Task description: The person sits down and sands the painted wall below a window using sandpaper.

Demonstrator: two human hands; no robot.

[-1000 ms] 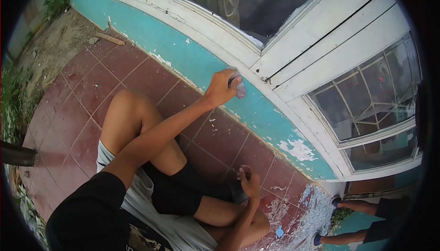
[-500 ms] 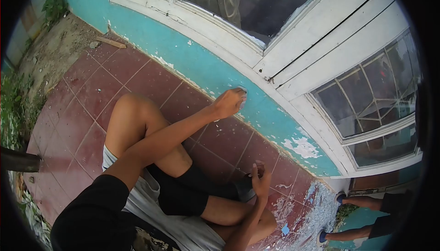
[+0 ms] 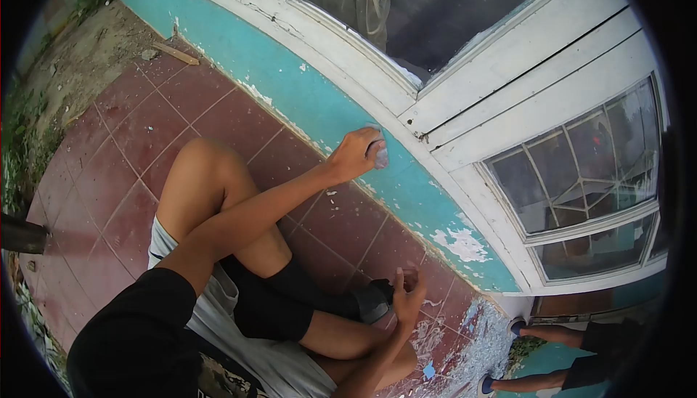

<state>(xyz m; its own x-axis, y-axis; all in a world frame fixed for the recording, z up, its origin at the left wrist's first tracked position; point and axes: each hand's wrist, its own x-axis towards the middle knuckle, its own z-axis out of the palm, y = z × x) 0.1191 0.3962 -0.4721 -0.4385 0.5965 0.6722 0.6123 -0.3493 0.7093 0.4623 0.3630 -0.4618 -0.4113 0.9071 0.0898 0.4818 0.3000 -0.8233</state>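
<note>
A grey pad (image 3: 382,158) sits in the left hand's (image 3: 352,155) curled grip against the turquoise wall (image 3: 305,93), back nearer the white frame (image 3: 348,67) after dipping, suggesting a short rubbing stroke; the right hand (image 3: 411,298) is half-curled, contents unclear.

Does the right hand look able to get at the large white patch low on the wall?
Probably yes: the right hand seems close to the white patch, with only floor tiles visible between, and the left hand is off to one side.
</note>
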